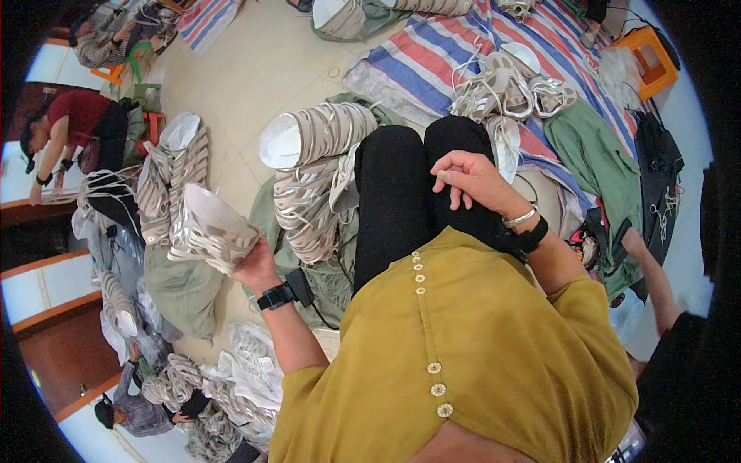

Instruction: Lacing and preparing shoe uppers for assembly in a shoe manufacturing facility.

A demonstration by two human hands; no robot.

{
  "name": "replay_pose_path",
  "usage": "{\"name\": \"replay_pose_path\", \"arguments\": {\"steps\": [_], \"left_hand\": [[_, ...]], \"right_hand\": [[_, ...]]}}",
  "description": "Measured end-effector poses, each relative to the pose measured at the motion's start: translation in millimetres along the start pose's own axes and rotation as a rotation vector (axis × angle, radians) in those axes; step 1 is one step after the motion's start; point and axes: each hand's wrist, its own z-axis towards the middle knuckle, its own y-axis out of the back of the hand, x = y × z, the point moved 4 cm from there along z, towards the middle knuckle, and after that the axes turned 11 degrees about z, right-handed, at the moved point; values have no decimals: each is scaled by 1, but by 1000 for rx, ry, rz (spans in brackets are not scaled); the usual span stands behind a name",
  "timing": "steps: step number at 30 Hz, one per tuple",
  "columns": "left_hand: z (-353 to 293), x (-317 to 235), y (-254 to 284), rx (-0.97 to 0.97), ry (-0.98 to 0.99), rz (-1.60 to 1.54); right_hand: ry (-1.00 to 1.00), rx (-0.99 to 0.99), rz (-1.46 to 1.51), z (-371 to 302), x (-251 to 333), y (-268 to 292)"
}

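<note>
On the left, my left hand [256, 265] is closed around a short stack of nested beige shoe uppers [210, 230], with straps and cut-outs and a pale lining. The stack is held up and tilted, away from my knees. My right hand [468, 180] hovers over my right thigh, holding nothing, its fingers loosely bent and apart. Beyond my left hand, longer rows of nested shoe uppers [324, 131] lie beside my left knee on green cloth. Several loose strappy uppers [505, 86] are heaped past my right knee.
A red, white and blue striped sheet [432, 58] covers floor ahead, with green cloth [598, 147] on the right. An orange stool [654, 63] stands far right. More stacked uppers [179, 154] are at left, near a bending person [77, 127]. Another person's arm [656, 282] is close at right.
</note>
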Motion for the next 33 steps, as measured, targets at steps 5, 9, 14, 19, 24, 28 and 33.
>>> {"name": "replay_pose_path", "arguments": {"steps": [5,9,14,19,24,28,33], "left_hand": [[-4,-8,-17,-24,28,132],[-18,16,-85,121,217,190],[-29,73,-117,95,198,542],[-37,104,-115,274,323,711],[15,135,-50,503,152,1355],[21,189,7,504,-145,1972],[43,234,45,401,46,1880]], "right_hand": [[-117,158,-73,5,12,-21],[88,364,-328,3,52,-64],[178,528,364,9,70,-85],[142,254,717,-8,54,-36],[171,146,1057,-18,34,-1],[80,31,1108,-18,1,1],[-19,-81,1015,-30,-3,-4]]}}
